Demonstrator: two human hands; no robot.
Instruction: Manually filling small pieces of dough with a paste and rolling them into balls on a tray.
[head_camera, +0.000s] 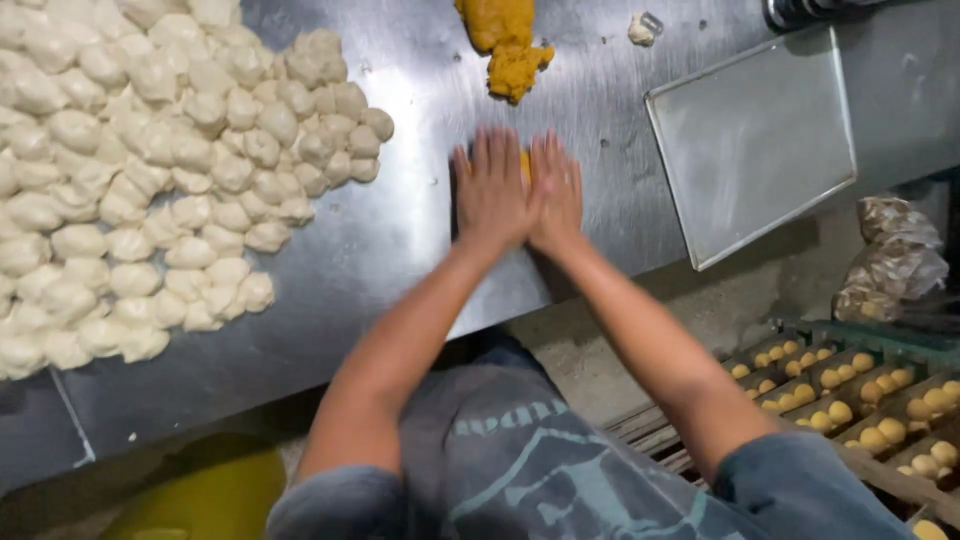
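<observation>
**Entry: two flat hands over a yellow piece, steel table**

Head view, the only one. Left hand (490, 190) and right hand (556, 192): palms down, fingers stretched and together, side by side and touching along the inner edges; neither is clenched, neither grasps; both lie spread and flat. Yellow piece (524, 166): a sliver shows in the gap between the two hands, pressed under them against the steel table (420, 240); most of it is hidden, so its shape cannot be told.

Beyond the fingertips: a lump of orange-yellow filling (508, 45), well apart; further right of that, a small scrap of pale dough (641, 28). Left of the left hand: a wide heap of white dough balls (150, 170), near but not touching. Right of the right hand: an empty metal tray (755, 140), tilted on the table, apart from the hands. Below the right forearm, off the table: trays of small yellow balls (860, 395); a crumpled clear bag (895, 260) beside them.

Risk, as a judgement: the piece lies near the table's front edge, so a hard push or roll toward the body could carry it off the steel; uneven pressure between the two palms could smear or split it; soft paste may stick to the palms when they lift.
</observation>
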